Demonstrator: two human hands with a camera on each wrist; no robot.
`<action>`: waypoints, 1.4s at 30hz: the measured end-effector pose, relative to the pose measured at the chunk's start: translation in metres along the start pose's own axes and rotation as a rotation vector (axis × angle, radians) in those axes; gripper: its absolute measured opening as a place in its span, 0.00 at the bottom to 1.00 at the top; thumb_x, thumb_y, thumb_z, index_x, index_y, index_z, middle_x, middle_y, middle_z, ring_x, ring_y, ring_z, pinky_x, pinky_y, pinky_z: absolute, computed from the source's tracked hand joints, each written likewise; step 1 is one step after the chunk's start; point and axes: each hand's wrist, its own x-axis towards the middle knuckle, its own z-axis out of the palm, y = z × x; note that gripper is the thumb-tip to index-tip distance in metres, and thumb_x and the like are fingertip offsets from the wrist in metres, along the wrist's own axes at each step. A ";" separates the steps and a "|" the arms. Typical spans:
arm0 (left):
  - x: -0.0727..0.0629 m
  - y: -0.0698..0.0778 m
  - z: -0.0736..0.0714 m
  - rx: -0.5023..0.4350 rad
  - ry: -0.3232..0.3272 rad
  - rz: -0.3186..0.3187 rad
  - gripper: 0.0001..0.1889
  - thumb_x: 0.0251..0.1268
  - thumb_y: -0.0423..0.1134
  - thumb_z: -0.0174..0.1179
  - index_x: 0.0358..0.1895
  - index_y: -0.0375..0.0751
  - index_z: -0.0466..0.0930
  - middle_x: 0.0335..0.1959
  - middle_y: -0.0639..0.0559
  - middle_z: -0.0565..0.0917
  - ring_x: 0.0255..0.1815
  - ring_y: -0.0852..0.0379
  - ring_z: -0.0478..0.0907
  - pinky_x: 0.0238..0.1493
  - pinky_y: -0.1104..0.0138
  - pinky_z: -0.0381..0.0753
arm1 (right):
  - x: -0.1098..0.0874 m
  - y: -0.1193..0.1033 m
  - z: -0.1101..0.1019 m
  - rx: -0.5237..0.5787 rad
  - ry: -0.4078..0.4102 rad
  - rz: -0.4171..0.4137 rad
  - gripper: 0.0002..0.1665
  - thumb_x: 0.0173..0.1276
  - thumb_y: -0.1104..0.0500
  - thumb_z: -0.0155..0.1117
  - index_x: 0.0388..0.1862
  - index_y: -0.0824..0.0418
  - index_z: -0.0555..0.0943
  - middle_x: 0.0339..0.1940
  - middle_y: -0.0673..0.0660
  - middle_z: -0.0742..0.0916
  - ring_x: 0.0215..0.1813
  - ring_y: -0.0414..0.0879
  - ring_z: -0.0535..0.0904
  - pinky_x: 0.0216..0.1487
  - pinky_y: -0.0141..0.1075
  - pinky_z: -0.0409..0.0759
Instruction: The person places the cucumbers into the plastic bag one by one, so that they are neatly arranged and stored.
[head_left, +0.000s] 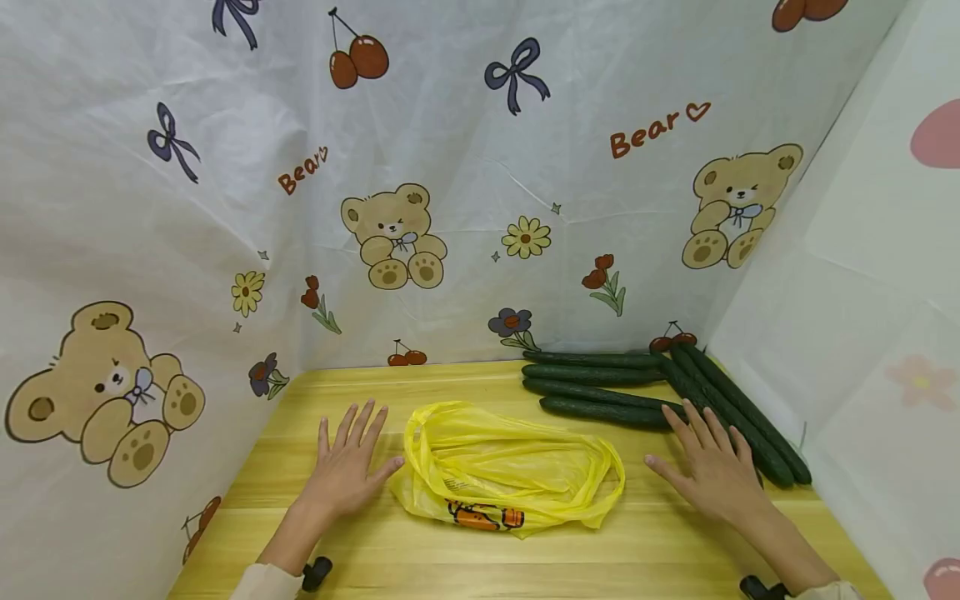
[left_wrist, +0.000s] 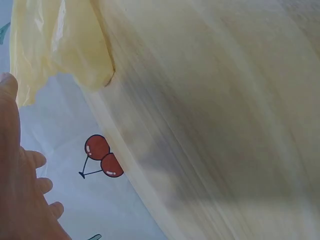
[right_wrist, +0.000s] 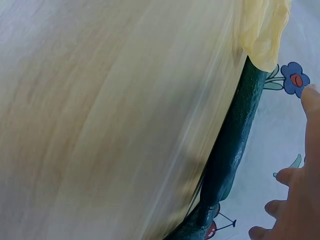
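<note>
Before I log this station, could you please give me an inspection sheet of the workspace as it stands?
Surface: light wooden table, bare grain showing.
Job's things: crumpled yellow plastic bag with orange print lies flat between the hands; six long dark green cucumbers lie at the back right, apart from the bag.
Clutter: nothing seen.
Hands: left hand flat on the table, thumb by the bag's edge; right hand flat, fingers spread, beside the cucumbers.
Cables: nothing seen.
Surroundings: white bear-and-cherry printed sheet walls the back and sides.
</note>
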 end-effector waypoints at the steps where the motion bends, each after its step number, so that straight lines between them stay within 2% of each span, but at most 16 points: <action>1: 0.000 0.000 -0.001 -0.005 0.005 0.003 0.48 0.77 0.74 0.51 0.90 0.58 0.46 0.92 0.47 0.47 0.92 0.34 0.45 0.82 0.24 0.32 | 0.000 0.000 0.000 0.002 0.001 0.001 0.57 0.76 0.25 0.57 0.92 0.45 0.48 0.93 0.64 0.51 0.89 0.75 0.47 0.78 0.79 0.43; 8: 0.003 0.007 -0.007 -0.063 0.052 0.035 0.44 0.80 0.69 0.51 0.90 0.54 0.51 0.90 0.44 0.55 0.89 0.35 0.51 0.82 0.26 0.39 | 0.005 0.006 0.000 0.041 0.003 0.003 0.54 0.79 0.28 0.57 0.92 0.49 0.51 0.90 0.69 0.57 0.85 0.76 0.52 0.74 0.79 0.47; 12: 0.006 0.015 -0.011 -0.160 0.095 0.047 0.40 0.81 0.65 0.55 0.87 0.52 0.60 0.86 0.45 0.63 0.85 0.37 0.60 0.80 0.31 0.55 | 0.009 0.011 0.002 0.075 0.015 -0.009 0.50 0.80 0.33 0.60 0.90 0.52 0.56 0.86 0.72 0.63 0.82 0.78 0.56 0.70 0.79 0.51; 17: 0.015 0.032 -0.013 -0.210 0.209 0.123 0.28 0.77 0.56 0.66 0.75 0.53 0.75 0.74 0.48 0.76 0.74 0.41 0.74 0.67 0.40 0.79 | 0.018 0.018 0.006 0.125 0.069 -0.053 0.44 0.79 0.41 0.67 0.84 0.59 0.67 0.80 0.75 0.70 0.76 0.79 0.62 0.65 0.77 0.57; 19: 0.021 0.040 -0.013 -0.204 0.258 0.170 0.24 0.75 0.52 0.69 0.69 0.53 0.79 0.68 0.49 0.79 0.67 0.44 0.78 0.60 0.45 0.83 | 0.023 0.021 0.008 0.141 0.088 -0.071 0.41 0.78 0.44 0.69 0.81 0.61 0.70 0.78 0.76 0.72 0.74 0.79 0.64 0.63 0.76 0.59; 21: 0.027 0.047 -0.013 -0.195 0.280 0.203 0.21 0.74 0.49 0.71 0.66 0.54 0.81 0.64 0.50 0.80 0.61 0.46 0.80 0.55 0.48 0.84 | 0.030 0.024 0.009 0.153 0.092 -0.078 0.39 0.77 0.46 0.69 0.79 0.62 0.72 0.77 0.76 0.73 0.73 0.79 0.66 0.62 0.75 0.61; 24: 0.036 0.056 -0.013 -0.174 0.256 0.219 0.19 0.75 0.48 0.70 0.65 0.56 0.83 0.64 0.50 0.80 0.58 0.48 0.79 0.53 0.51 0.83 | 0.039 0.027 0.012 0.162 0.091 -0.074 0.36 0.77 0.47 0.70 0.77 0.62 0.74 0.74 0.76 0.76 0.70 0.79 0.69 0.61 0.74 0.62; 31: 0.053 0.064 -0.008 -0.142 0.144 0.198 0.13 0.75 0.48 0.70 0.59 0.57 0.87 0.69 0.48 0.80 0.67 0.43 0.78 0.62 0.45 0.82 | 0.050 0.031 0.019 0.155 0.082 -0.081 0.33 0.75 0.51 0.73 0.72 0.64 0.78 0.68 0.75 0.81 0.64 0.78 0.75 0.56 0.74 0.68; 37: 0.060 0.063 -0.002 -0.161 0.141 0.196 0.14 0.70 0.45 0.75 0.55 0.51 0.89 0.58 0.52 0.86 0.59 0.47 0.82 0.63 0.47 0.81 | 0.057 0.036 0.024 0.174 0.079 -0.107 0.30 0.74 0.55 0.74 0.70 0.67 0.79 0.64 0.74 0.82 0.61 0.75 0.76 0.59 0.73 0.73; 42: 0.063 0.062 0.000 -0.200 0.091 0.169 0.14 0.67 0.41 0.77 0.54 0.50 0.89 0.51 0.54 0.89 0.51 0.50 0.86 0.58 0.51 0.85 | 0.061 0.038 0.024 0.191 0.035 -0.097 0.29 0.74 0.56 0.75 0.68 0.66 0.81 0.64 0.74 0.82 0.62 0.74 0.76 0.60 0.70 0.75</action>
